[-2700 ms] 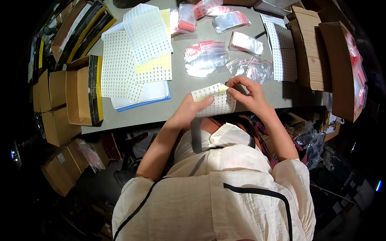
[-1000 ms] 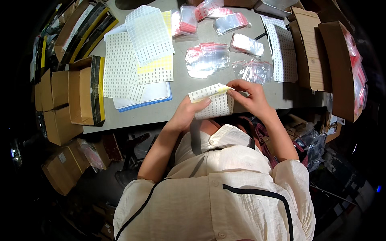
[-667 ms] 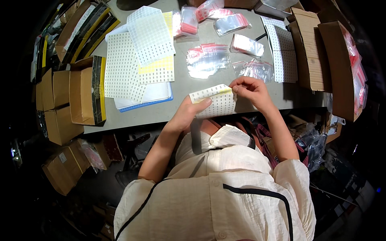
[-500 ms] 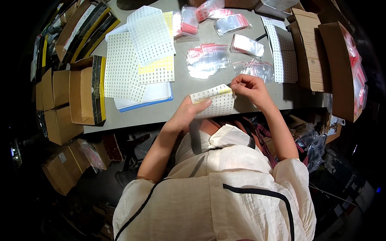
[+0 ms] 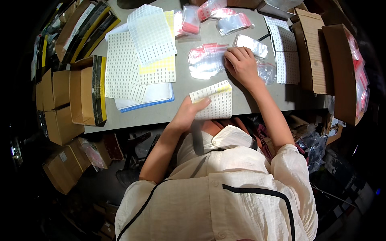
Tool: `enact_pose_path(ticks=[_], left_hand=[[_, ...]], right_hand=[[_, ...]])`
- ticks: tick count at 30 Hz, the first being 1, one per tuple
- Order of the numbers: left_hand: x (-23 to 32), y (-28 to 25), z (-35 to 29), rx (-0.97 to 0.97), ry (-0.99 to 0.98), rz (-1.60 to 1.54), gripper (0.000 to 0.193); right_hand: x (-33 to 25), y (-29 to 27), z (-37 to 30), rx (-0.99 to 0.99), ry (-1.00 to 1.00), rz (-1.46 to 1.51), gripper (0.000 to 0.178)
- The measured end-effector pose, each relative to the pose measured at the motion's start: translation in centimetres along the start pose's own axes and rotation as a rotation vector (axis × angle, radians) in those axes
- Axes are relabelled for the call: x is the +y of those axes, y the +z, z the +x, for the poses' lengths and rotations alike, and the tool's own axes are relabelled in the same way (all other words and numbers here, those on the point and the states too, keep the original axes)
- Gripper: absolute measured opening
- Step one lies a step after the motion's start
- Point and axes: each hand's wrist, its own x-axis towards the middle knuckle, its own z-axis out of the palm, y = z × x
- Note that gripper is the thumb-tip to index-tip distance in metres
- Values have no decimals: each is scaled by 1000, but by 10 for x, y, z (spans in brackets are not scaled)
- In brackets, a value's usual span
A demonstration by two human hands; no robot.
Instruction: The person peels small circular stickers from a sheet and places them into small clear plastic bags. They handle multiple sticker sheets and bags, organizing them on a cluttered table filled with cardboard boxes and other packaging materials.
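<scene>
My left hand (image 5: 188, 112) is closed on a white sticker sheet (image 5: 215, 105) printed with rows of small marks, thumb on top. A yellow strip of bare backing shows near the sheet's upper edge. My right hand (image 5: 243, 67) reaches farther over the table, its fingers curled together at the right edge of a fanned pile of clear zip bags (image 5: 207, 62) with red tops. Whatever its fingertips hold, if anything, is hidden. Partly behind that wrist lie more clear bags with small parts (image 5: 267, 72), and just beyond is a stack of clear bags (image 5: 253, 45).
More sticker sheets (image 5: 120, 60) lie at the left on a blue-edged pad (image 5: 148, 105). Red-topped bags (image 5: 235, 23) are at the back. An open cardboard box (image 5: 82, 94) stands left; a box of red-edged bags (image 5: 337, 72) stands right. Another label sheet (image 5: 286, 60) lies nearby.
My right hand has left the sticker sheet and moved away from me to the pile of zip bags. My left hand keeps the sheet in nearly the same place.
</scene>
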Motion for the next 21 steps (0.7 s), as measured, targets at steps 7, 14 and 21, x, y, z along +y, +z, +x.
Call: enact_pose_path(ticks=[7, 14, 21], left_hand=[[1, 0, 3, -1, 68, -46, 37], [2, 11, 9, -1, 107, -38, 31], [7, 20, 4, 11, 84, 39, 29]], right_hand=[[12, -50, -53, -96, 33, -21, 30], [-51, -93, -39, -113, 35, 284, 36], [-74, -79, -34, -84, -23, 283, 29]])
